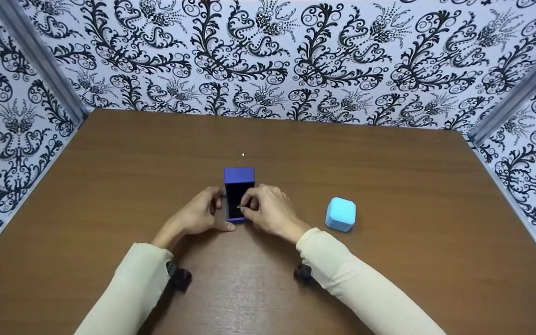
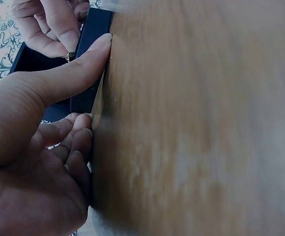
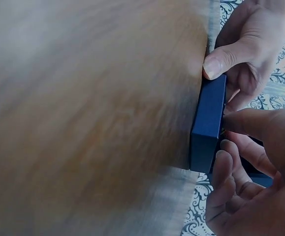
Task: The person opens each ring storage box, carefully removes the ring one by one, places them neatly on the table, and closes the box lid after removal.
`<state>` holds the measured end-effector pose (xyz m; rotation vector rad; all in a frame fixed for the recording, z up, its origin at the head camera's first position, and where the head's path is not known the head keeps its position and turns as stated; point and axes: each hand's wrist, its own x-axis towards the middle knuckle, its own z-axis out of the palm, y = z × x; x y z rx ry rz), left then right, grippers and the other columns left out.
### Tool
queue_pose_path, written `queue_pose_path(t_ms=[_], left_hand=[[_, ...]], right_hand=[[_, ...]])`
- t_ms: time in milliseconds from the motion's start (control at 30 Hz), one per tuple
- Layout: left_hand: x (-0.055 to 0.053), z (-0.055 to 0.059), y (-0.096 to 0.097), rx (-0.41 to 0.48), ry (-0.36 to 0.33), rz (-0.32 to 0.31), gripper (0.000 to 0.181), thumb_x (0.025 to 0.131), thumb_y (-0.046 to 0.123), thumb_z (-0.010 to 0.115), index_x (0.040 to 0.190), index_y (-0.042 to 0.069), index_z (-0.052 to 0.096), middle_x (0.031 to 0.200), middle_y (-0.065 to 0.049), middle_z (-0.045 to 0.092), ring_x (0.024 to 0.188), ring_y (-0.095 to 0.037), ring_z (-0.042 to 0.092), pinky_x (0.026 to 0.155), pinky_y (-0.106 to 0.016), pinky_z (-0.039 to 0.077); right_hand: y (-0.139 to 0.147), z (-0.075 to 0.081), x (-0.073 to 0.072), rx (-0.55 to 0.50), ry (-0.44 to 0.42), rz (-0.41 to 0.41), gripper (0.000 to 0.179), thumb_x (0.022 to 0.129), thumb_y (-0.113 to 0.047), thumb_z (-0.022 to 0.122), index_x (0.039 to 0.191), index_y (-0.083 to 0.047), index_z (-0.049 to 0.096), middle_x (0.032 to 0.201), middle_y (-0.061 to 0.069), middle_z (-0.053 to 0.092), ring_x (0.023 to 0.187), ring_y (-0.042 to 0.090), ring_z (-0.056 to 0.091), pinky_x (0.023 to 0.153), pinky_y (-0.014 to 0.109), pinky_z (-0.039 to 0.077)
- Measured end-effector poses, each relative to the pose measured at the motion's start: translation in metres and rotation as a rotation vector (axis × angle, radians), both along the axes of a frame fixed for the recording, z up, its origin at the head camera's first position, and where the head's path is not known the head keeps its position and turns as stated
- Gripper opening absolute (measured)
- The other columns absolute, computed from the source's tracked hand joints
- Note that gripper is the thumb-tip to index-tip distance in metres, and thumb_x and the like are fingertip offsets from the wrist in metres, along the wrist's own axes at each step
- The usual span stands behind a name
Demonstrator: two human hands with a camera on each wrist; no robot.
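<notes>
A blue jewelry box [image 1: 239, 175] with a dark inside stands on the table with its lid raised. My left hand [image 1: 198, 215] holds the box from the left, thumb along the front of its base and fingers curled at its side. My right hand [image 1: 270, 210] is over the box's dark inside. Thumb and forefinger of that hand pinch a small gold-coloured piece of jewelry [image 2: 68, 57] right at the base, and its lower part is hidden. In the right wrist view the blue front of the base [image 3: 208, 113] shows, with both hands close around it.
A light blue rounded box [image 1: 341, 214] sits on the brown wooden table [image 1: 412, 186], right of my right hand. Behind the jewelry box lies a tiny shiny thing [image 1: 243, 154]. Patterned black-and-white walls [image 1: 268, 56] border the table at the back and sides.
</notes>
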<state>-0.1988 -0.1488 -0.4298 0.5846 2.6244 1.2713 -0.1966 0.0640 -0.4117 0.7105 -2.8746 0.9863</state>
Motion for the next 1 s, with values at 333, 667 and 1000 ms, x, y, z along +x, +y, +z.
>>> queue_pose_path(t_ms=[333,667,1000], left_hand=[[-0.0011,-0.0012,-0.0004,-0.009,-0.023,0.001,0.063,0.072,0.019,0.094,0.115,-0.005,0.054,0.094,-0.009,0.049,0.081,-0.021,0.045,0.07,-0.033,0.038],[-0.0006,-0.0002,-0.0002,-0.015,-0.029,0.01,0.065,0.072,0.02,0.094,0.116,-0.005,0.054,0.095,-0.009,0.05,0.083,-0.022,0.046,0.073,-0.035,0.039],[-0.0008,-0.0002,-0.0004,-0.003,-0.021,0.011,0.064,0.072,0.019,0.094,0.115,-0.005,0.054,0.095,-0.01,0.05,0.084,-0.022,0.047,0.074,-0.035,0.039]], right_hand=[[0.0014,0.0002,-0.0021,0.02,-0.041,0.09,0.003,0.093,-0.015,0.072,0.092,-0.013,0.07,0.086,-0.001,0.059,0.071,0.011,0.056,0.063,0.03,0.048],[0.0046,0.0041,-0.0026,0.051,-0.047,0.143,0.005,0.095,-0.016,0.07,0.093,-0.014,0.066,0.089,-0.001,0.056,0.076,0.013,0.055,0.066,0.034,0.047],[0.0072,0.0038,-0.0021,0.036,-0.029,0.157,0.004,0.092,-0.015,0.071,0.092,-0.015,0.066,0.089,-0.001,0.054,0.076,0.014,0.053,0.065,0.033,0.045]])
